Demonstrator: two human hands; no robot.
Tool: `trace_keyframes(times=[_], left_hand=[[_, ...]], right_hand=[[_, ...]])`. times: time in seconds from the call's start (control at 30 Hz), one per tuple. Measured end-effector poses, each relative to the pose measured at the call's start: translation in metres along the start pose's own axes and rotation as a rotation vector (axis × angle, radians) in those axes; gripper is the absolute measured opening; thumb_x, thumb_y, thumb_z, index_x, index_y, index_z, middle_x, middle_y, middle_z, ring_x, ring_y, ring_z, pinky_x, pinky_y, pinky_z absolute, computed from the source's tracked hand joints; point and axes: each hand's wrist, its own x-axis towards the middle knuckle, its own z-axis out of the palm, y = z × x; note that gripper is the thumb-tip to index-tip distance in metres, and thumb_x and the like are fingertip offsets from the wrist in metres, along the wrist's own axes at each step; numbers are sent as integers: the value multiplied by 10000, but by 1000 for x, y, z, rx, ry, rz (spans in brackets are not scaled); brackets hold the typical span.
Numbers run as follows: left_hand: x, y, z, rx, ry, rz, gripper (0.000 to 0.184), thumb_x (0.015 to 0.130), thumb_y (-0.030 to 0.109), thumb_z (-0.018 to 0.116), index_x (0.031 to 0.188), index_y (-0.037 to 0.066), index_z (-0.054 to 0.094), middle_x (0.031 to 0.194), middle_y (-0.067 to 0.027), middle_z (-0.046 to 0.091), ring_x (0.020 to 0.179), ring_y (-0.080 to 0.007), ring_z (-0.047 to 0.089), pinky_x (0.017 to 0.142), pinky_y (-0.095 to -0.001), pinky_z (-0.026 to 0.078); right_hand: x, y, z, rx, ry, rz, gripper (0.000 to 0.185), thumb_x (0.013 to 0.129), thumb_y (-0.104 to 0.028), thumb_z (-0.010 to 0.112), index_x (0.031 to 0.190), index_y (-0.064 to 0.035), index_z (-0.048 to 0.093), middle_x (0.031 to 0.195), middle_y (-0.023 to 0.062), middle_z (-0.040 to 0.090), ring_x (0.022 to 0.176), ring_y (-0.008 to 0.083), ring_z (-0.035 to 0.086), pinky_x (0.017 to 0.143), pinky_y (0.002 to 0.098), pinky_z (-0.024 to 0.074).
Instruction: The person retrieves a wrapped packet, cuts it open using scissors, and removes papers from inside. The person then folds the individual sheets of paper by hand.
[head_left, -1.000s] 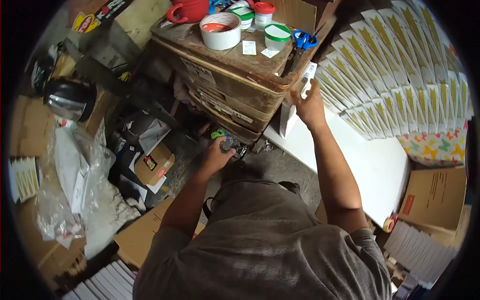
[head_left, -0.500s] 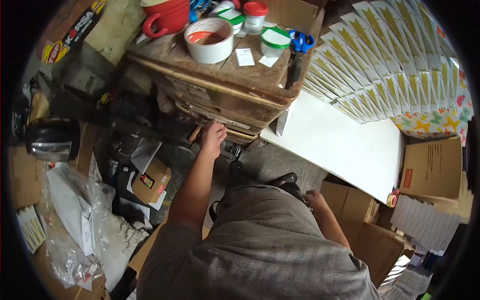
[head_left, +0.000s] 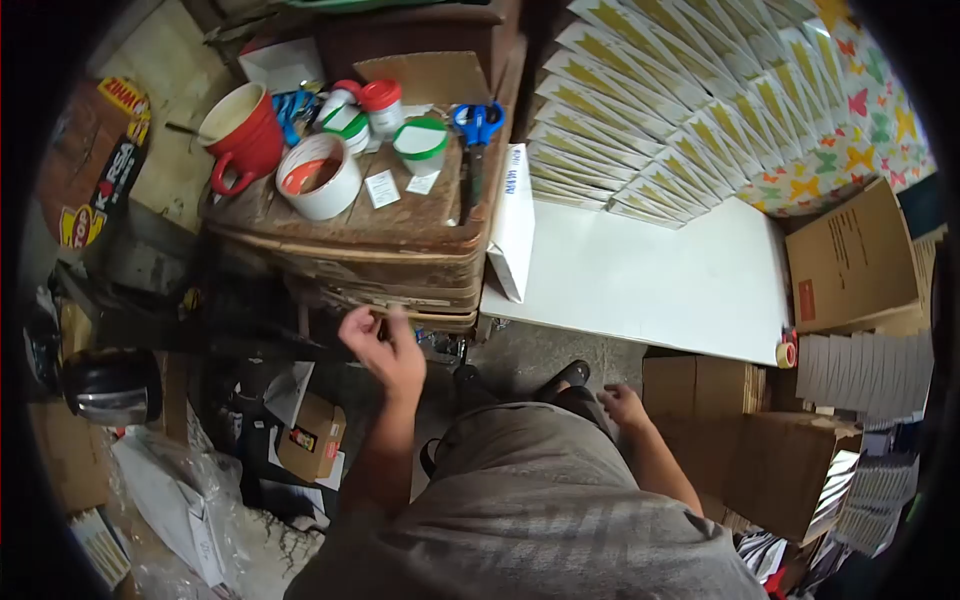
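While the drawer unit [head_left: 400, 262] looks brown, scuffed | left hand [head_left: 390, 358]: grip apart | right hand [head_left: 624, 406]: grip, cannot tell

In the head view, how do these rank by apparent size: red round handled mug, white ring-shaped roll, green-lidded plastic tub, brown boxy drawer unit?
Largest to smallest:
1. Brown boxy drawer unit
2. Red round handled mug
3. White ring-shaped roll
4. Green-lidded plastic tub
The mug beats the roll only modestly.
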Motion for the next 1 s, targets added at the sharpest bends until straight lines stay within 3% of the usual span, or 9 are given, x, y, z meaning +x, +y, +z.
trace_keyframes(times=[0.03, 0.07, 0.13, 0.3, 0.67, 0.8, 0.87, 0.9, 1.0], left_hand=[[10, 48, -2, -22, -70, 282, 301, 940, 158, 714, 1187, 18, 615, 1041, -119, 600, 892, -243, 572, 826, -369, 504], [25, 93, 0, -25, -83, 286, 301, 940, 158, 714, 1187, 18, 615, 1041, -119, 600, 892, -243, 572, 826, -369, 504], [62, 164, 23, 96, -489, 558, 313, 937, 170, 701, 1178, -12, 618, 1003, -129, 627, 824, -301, 606, 755, -408, 527], [95, 199, 83, 708, -686, 404, 316, 917, 206, 720, 1180, 31, 729, 1012, -171, 727, 878, -432, 671, 784, -487, 557], [77, 199, 76, 623, -423, 647, 177, 882, 59, 720, 1053, 77, 763, 937, -107, 733, 736, -314, 660, 673, -404, 552], [36, 232, 46, 591, -363, 715, 232, 832, -24, 756, 1038, 84, 752, 910, -66, 718, 731, -250, 636, 688, -368, 538], [3, 251, 37, 555, -543, 513, 157, 866, 16, 769, 1021, 43, 764, 928, -68, 735, 739, -229, 650, 680, -350, 534], [-13, 255, 46, 420, -615, 611, 153, 854, -16, 766, 1003, 20, 766, 936, -75, 744, 748, -225, 662, 679, -331, 531], [-70, 274, 82, 115, -861, 322, 156, 838, -53, 759, 986, -5, 772, 930, -87, 753, 740, -225, 670, 664, -307, 529]], right_hand=[[-1, -20, -2, 67, 2, -62, 498, 942, -291, 740, 1308, 36, 658, 970, 127, 722, 754, 207, 643, 663, 301, 540], [-1, -34, -4, 78, 5, -55, 498, 942, -291, 740, 1308, 36, 658, 970, 127, 722, 754, 207, 643, 663, 301, 540], [2, -66, -5, 34, -98, -160, 472, 961, -261, 731, 1314, 42, 652, 1021, 154, 730, 824, 212, 668, 738, 300, 558], [-26, -142, -11, 17, -177, -288, 470, 995, -231, 714, 1358, 48, 611, 1131, 176, 730, 981, 217, 683, 870, 316, 558], [-43, -163, -74, 128, -349, -354, 430, 1025, -195, 684, 1370, 47, 598, 1131, 152, 727, 955, 197, 674, 862, 313, 549], [-17, -167, -108, 268, -360, -572, 404, 1044, -244, 672, 1345, 21, 625, 1060, 132, 745, 934, 207, 705, 825, 314, 572], [-10, -180, -133, 409, -463, -561, 389, 1053, -238, 662, 1339, 23, 623, 1069, 142, 742, 931, 210, 706, 831, 317, 574], [-8, -190, -148, 557, -544, -533, 374, 1062, -231, 653, 1332, 25, 621, 1078, 152, 739, 929, 214, 707, 836, 321, 576], [2, -207, -189, 868, -870, -406, 346, 1080, -220, 629, 1313, 35, 615, 1079, 192, 738, 903, 238, 725, 842, 334, 592]])
